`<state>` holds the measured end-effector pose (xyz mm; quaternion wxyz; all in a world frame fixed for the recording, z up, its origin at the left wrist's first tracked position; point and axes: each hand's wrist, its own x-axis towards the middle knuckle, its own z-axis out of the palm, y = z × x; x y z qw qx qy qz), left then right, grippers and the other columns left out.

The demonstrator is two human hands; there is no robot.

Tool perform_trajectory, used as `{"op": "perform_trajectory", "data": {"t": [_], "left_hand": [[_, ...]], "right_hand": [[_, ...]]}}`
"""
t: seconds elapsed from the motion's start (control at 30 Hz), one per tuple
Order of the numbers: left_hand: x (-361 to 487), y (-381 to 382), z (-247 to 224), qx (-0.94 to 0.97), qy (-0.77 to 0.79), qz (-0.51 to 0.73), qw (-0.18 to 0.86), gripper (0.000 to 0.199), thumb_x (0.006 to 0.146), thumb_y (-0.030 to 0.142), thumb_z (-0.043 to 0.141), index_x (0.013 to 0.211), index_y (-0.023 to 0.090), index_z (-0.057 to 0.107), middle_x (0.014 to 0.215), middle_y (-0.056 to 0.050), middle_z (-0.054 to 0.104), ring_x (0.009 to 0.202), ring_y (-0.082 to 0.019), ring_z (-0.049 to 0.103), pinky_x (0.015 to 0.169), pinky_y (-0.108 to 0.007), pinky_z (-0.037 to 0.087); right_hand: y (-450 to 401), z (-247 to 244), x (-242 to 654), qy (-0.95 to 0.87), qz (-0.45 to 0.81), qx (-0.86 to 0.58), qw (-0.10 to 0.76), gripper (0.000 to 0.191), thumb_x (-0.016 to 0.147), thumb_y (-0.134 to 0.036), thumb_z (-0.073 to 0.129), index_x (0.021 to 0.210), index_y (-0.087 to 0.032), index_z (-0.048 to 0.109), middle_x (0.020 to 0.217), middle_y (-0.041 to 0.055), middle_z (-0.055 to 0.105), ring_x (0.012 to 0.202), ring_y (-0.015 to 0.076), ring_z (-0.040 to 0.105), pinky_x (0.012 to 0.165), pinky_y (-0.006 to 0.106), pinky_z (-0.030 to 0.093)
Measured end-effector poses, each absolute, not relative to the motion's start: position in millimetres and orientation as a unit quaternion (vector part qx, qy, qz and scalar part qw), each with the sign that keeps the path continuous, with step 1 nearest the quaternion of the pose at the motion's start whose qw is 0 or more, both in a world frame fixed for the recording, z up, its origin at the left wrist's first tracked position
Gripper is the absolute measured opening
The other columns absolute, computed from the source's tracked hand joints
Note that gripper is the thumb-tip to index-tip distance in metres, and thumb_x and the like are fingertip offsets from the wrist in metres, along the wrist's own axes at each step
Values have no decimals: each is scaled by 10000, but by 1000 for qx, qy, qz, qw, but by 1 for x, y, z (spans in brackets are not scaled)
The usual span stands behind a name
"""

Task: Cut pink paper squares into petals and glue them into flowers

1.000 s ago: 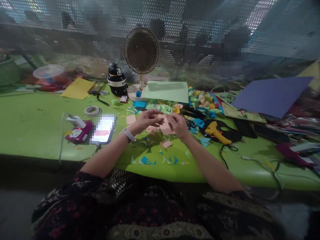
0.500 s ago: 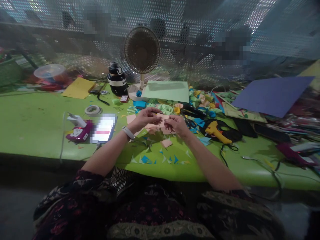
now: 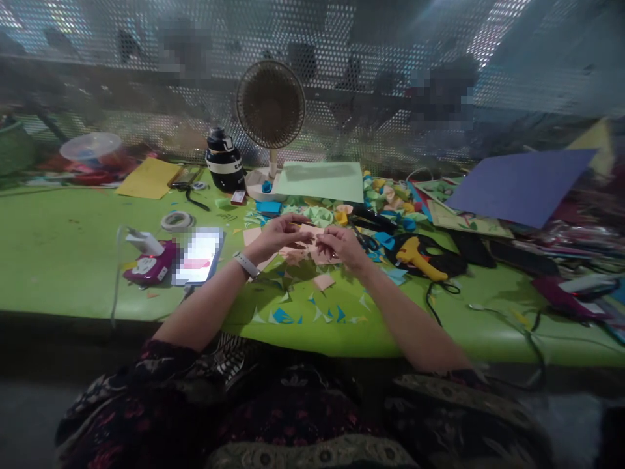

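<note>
My left hand [image 3: 279,237], with a white watch band on its wrist, pinches a small peach paper piece [image 3: 310,229] between thumb and fingertips. From the other side, my right hand [image 3: 342,247] grips the same paper with curled fingers, and the fingertips of both hands nearly meet. Much of the paper is hidden by the fingers. Beneath and beside the hands lie more peach paper pieces [image 3: 252,236], and one peach square [image 3: 323,281] rests closer to the table's front edge. Blue and pale green paper scraps [image 3: 283,316] are scattered in front.
A desk fan [image 3: 271,104] and a black bottle [image 3: 224,163] stand behind. Left are a phone [image 3: 199,255], a tape roll [image 3: 176,221] and a purple device [image 3: 152,264]. To the right lie a yellow glue gun [image 3: 420,258], folded paper pieces [image 3: 390,195] and a purple sheet [image 3: 522,182].
My hands have drawn a little closer together on the peach paper, and less of it shows between them. The camera view has shifted slightly.
</note>
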<state>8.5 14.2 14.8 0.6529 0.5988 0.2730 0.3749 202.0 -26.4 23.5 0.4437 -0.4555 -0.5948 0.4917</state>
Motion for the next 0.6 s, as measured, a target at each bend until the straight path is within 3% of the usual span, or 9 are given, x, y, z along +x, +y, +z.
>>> {"op": "perform_trajectory", "data": {"t": [0.2, 0.37, 0.5, 0.6], "left_hand": [[7, 16, 16, 600, 295, 388, 634, 550, 697, 345, 852, 1139, 137, 601, 830, -59, 756, 773, -172, 733, 684, -257, 554], [1, 23, 15, 570, 312, 444, 617, 533, 733, 310, 817, 1195, 156, 600, 880, -58, 759, 847, -174, 740, 699, -240, 550], [6, 18, 15, 536, 322, 427, 653, 562, 728, 341, 824, 1200, 176, 567, 1003, -81, 755, 912, -200, 740, 702, -260, 561], [12, 14, 11, 533, 315, 426, 660, 618, 685, 351, 856, 1194, 179, 552, 947, -55, 755, 839, -176, 735, 695, -252, 548]], "right_hand": [[-25, 24, 203, -600, 483, -452, 450, 349, 716, -479, 732, 630, -193, 551, 509, -33, 578, 387, 54, 435, 376, 186, 354], [-19, 19, 207, -548, 476, -461, 510, 361, 707, -502, 725, 635, -193, 551, 503, -40, 563, 373, 47, 420, 364, 184, 337], [-20, 17, 204, -549, 473, -452, 519, 422, 691, -568, 739, 648, -192, 555, 542, -31, 592, 390, 50, 456, 373, 181, 349], [-24, 17, 198, -571, 476, -441, 504, 463, 685, -611, 744, 656, -190, 552, 558, -32, 601, 394, 52, 475, 390, 184, 370]]}}
